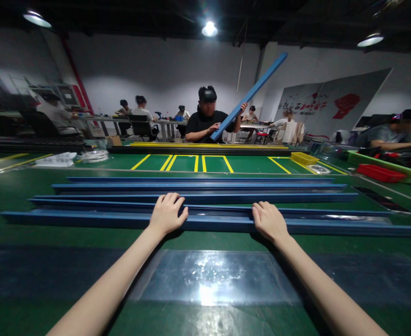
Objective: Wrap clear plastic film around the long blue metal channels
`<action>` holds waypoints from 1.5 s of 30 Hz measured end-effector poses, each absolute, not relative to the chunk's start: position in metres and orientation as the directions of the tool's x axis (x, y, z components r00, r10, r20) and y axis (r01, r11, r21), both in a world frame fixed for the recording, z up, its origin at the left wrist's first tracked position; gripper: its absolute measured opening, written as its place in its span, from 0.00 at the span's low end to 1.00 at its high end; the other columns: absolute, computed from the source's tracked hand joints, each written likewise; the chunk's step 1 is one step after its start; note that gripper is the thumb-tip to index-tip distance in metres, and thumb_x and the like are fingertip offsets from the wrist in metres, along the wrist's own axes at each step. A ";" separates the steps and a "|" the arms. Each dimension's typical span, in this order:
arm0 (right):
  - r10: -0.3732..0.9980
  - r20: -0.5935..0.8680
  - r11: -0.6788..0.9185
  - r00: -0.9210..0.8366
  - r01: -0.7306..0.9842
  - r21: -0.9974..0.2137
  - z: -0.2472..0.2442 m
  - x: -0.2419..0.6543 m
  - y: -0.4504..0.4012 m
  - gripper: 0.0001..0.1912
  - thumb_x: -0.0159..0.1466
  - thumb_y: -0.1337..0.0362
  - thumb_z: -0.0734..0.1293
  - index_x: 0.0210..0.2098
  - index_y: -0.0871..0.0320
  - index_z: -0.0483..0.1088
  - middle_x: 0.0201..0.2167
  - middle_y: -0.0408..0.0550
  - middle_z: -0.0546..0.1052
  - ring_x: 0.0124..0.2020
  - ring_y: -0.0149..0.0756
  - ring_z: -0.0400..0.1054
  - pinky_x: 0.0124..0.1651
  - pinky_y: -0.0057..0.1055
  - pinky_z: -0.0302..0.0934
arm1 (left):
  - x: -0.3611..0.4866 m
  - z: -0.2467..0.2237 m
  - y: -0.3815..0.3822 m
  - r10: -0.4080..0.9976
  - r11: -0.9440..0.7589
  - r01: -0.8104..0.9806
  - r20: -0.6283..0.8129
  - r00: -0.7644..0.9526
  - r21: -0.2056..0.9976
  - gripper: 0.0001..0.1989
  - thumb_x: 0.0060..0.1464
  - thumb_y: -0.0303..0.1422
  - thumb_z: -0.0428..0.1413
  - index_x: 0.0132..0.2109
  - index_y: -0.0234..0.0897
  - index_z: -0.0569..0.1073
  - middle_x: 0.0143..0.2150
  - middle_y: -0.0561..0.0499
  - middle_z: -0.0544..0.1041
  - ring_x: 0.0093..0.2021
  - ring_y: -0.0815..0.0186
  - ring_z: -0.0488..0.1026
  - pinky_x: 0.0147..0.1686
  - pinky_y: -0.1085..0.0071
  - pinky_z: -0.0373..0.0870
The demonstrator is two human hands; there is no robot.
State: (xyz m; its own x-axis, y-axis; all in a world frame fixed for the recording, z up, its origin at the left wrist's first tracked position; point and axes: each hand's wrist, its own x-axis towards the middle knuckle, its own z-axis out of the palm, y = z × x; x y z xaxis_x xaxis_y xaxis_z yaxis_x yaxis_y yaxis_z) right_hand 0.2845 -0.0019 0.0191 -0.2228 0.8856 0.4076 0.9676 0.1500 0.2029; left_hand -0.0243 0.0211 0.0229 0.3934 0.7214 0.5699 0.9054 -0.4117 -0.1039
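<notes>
Several long blue channels lie side by side across the green table, running left to right. On the nearest blue channel, my left hand rests left of the middle, its fingers curled over the walls. Right of the middle, my right hand wraps over the same channel, fingers bent down inside and partly hidden. Just behind it lies another blue channel, slightly slanted. Farther back a blue channel lies roughly parallel. Between my forearms a transparent, shiny plastic sheet lies flat on the table.
Across the table a co-worker holds a long blue bar up at a slant. A dark phone-like slab lies at right, near a red tray and a yellow tray. Yellow tape marks the table's far part.
</notes>
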 end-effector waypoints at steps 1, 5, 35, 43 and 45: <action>0.884 0.412 0.154 -0.223 0.969 0.195 0.019 0.282 0.000 0.20 0.65 0.63 0.46 0.30 0.58 0.66 0.29 0.51 0.70 0.34 0.37 0.62 0.38 0.32 0.51 | -0.028 0.023 0.023 0.722 -0.404 0.909 0.575 0.386 -0.103 0.16 0.53 0.37 0.43 0.43 0.35 0.70 0.44 0.43 0.71 0.46 0.58 0.65 0.44 0.62 0.58; 0.846 0.469 0.205 -0.255 0.966 0.156 0.018 0.279 0.009 0.20 0.65 0.60 0.47 0.39 0.60 0.67 0.40 0.54 0.70 0.40 0.40 0.61 0.42 0.34 0.54 | -0.035 0.022 0.032 0.727 -0.396 0.913 0.574 0.377 -0.098 0.17 0.53 0.37 0.44 0.45 0.35 0.69 0.46 0.43 0.71 0.47 0.58 0.64 0.46 0.60 0.56; 0.900 0.338 0.222 -0.276 0.956 0.191 0.020 0.286 0.060 0.18 0.63 0.61 0.50 0.42 0.63 0.65 0.36 0.56 0.70 0.37 0.41 0.63 0.40 0.35 0.54 | -0.034 0.018 0.064 0.763 -0.354 0.927 0.534 0.365 -0.129 0.15 0.53 0.38 0.43 0.36 0.36 0.71 0.35 0.45 0.72 0.39 0.60 0.66 0.41 0.64 0.59; 0.890 0.355 0.212 -0.286 0.949 0.232 0.020 0.272 0.073 0.16 0.63 0.59 0.50 0.35 0.61 0.64 0.32 0.55 0.69 0.36 0.41 0.61 0.37 0.34 0.51 | -0.049 0.018 0.077 0.775 -0.354 0.927 0.516 0.365 -0.124 0.14 0.52 0.35 0.44 0.38 0.36 0.71 0.36 0.46 0.72 0.39 0.60 0.66 0.39 0.65 0.60; 0.882 0.379 0.209 -0.280 0.953 0.219 0.018 0.270 0.073 0.15 0.62 0.59 0.51 0.34 0.61 0.64 0.32 0.54 0.69 0.36 0.41 0.61 0.37 0.34 0.50 | -0.051 0.018 0.079 0.781 -0.341 0.933 0.518 0.349 -0.116 0.14 0.51 0.35 0.44 0.39 0.36 0.71 0.36 0.46 0.72 0.38 0.60 0.66 0.38 0.66 0.60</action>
State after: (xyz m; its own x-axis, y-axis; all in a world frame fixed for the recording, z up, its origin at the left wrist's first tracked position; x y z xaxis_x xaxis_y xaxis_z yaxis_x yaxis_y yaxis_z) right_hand 0.2697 0.0733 0.0184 -0.2799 0.8821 0.3790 0.9533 0.2086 0.2186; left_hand -0.0508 0.0786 0.0185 0.3494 0.7805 0.5184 0.9330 -0.3409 -0.1155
